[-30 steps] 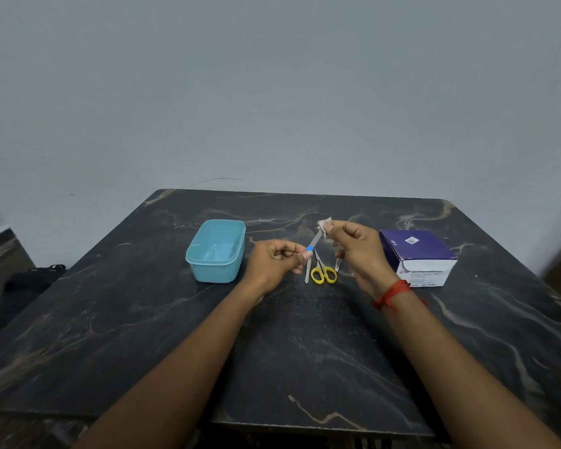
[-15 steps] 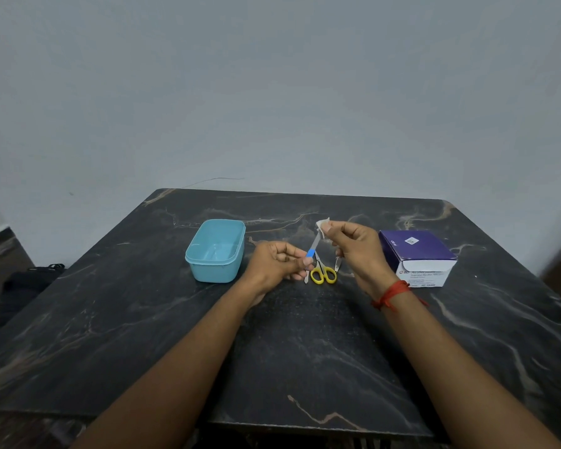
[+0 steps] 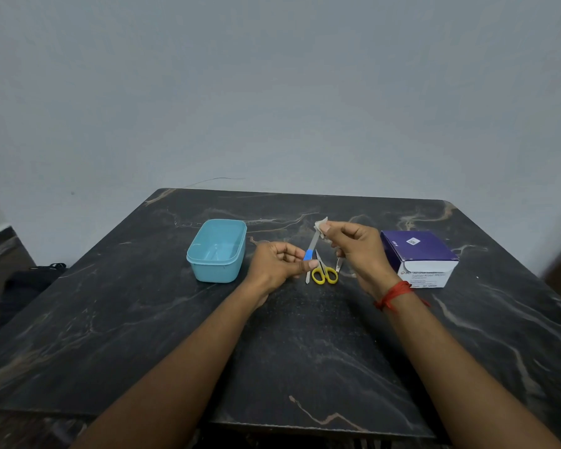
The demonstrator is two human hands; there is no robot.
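Centrally, left hand (image 3: 279,265) pinches blue end of slim flat metal tool (image 3: 312,244) above black veined marble tabletop (image 3: 305,351); right hand (image 3: 358,251) pinches crumpled white wipe (image 3: 320,224) at tool's tip. Glossy teal tub (image 3: 214,270) left; plain grey wall (image 3: 272,92) behind.

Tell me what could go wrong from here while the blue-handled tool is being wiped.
1. The left hand pinches the blue-handled tool only at its grip. A tug from the white wipe could pull it loose, and it might drop onto the yellow scissors lying just below.
2. The right hand pinches the white wipe at the tool's thin metal tip, so fingers could slip onto the bare edge.
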